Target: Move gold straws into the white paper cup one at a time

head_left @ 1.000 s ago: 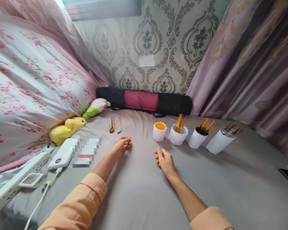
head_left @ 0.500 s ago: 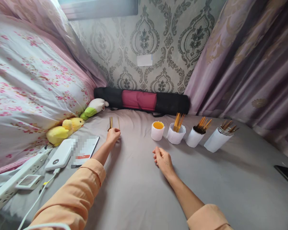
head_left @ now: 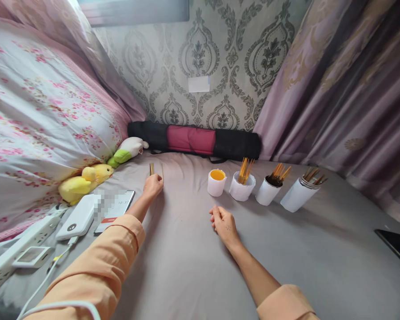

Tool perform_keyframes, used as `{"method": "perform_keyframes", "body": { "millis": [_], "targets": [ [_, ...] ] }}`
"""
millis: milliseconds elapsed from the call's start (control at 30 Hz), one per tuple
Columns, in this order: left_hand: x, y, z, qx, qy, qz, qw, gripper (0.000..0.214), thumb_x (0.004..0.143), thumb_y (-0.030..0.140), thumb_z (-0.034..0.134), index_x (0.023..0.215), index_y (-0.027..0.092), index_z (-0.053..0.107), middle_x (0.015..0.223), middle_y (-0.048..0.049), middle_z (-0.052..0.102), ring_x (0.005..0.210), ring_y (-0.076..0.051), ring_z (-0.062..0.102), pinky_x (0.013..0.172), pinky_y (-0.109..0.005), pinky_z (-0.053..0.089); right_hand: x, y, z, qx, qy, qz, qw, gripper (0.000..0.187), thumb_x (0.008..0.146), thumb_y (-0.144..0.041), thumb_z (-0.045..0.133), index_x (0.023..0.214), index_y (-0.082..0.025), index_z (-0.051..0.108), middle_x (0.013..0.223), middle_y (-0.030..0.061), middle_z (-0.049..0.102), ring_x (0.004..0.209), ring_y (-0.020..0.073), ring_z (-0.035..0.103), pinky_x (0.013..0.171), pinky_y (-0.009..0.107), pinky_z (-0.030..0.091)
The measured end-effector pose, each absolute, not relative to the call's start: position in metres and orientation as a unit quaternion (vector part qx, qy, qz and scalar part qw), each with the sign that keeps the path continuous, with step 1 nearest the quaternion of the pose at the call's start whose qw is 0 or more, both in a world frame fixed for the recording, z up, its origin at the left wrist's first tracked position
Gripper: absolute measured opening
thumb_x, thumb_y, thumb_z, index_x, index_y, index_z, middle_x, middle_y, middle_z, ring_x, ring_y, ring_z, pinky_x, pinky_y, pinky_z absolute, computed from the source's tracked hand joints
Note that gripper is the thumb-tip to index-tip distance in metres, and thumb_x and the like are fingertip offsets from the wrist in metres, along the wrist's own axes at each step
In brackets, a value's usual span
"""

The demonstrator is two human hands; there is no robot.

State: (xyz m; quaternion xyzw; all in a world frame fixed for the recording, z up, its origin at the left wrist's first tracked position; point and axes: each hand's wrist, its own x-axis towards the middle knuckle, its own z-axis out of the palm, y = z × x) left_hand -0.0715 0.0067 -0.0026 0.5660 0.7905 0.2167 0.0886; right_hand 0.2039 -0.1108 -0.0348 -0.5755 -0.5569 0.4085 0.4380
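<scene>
My left hand [head_left: 153, 185] is closed, thumb and fingertips pinched at a thin brown stick [head_left: 162, 170] that points away from me. Just left of it, partly hidden by the hand, lies a small bunch of similar sticks [head_left: 151, 168] on the grey sheet. My right hand [head_left: 224, 223] hovers low over the sheet with fingers loosely curled in and nothing showing in them. Beyond it stands a white paper-wrapped cup [head_left: 216, 186] with an orange inside. To its right are a wider white cup [head_left: 241, 191] with orange sticks, a dark-rimmed cup [head_left: 267, 194] and a taller jar [head_left: 296, 198], both holding brownish sticks.
A black and red rolled bag [head_left: 190, 139] lies along the wall. On the left are plush toys [head_left: 86, 181], a white power bank [head_left: 76, 221] with a cable, a phone [head_left: 122, 204] and a power strip [head_left: 6, 262]. A dark device [head_left: 396, 246] lies far right.
The whole view has shifted slightly, so things sit a little further left. My left hand stays by the sticks, its fingers turned slightly. My right hand keeps its curled pose.
</scene>
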Motion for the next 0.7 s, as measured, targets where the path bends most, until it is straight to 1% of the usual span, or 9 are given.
{"method": "perform_keyframes", "body": {
  "millis": [167, 333, 700],
  "targets": [
    [-0.0691, 0.0094, -0.0044, 0.565, 0.799, 0.189, 0.077, 0.027, 0.070, 0.020, 0.046, 0.091, 0.016, 0.063, 0.098, -0.0120, 0.064, 0.093, -0.024, 0.057, 0.075, -0.027, 0.042, 0.2044, -0.1107, -0.0357, -0.578, -0.554, 0.409, 0.438, 0.048, 0.080, -0.056, 0.033, 0.073, -0.015, 0.057, 0.056, 0.0006, 0.053, 0.044, 0.0090, 0.048, 0.041, 0.019, 0.035],
    [-0.0663, 0.0112, -0.0059, 0.564, 0.805, 0.169, 0.076, 0.027, 0.070, 0.019, 0.046, 0.089, 0.015, 0.064, 0.097, -0.0139, 0.064, 0.094, -0.026, 0.057, 0.075, -0.028, 0.042, 0.2037, -0.1112, -0.0360, -0.577, -0.556, 0.410, 0.436, 0.049, 0.081, -0.056, 0.031, 0.074, -0.015, 0.057, 0.057, 0.0007, 0.053, 0.042, 0.0083, 0.046, 0.039, 0.019, 0.034],
    [-0.0657, 0.0148, -0.0085, 0.564, 0.809, 0.145, 0.085, 0.022, 0.066, 0.017, 0.049, 0.079, 0.013, 0.067, 0.088, -0.0169, 0.066, 0.090, -0.028, 0.059, 0.072, -0.030, 0.044, 0.2049, -0.1109, -0.0372, -0.578, -0.575, 0.386, 0.431, 0.047, 0.083, -0.053, 0.030, 0.074, -0.016, 0.058, 0.058, 0.0009, 0.054, 0.047, 0.0093, 0.048, 0.043, 0.019, 0.034]
  ]
}}
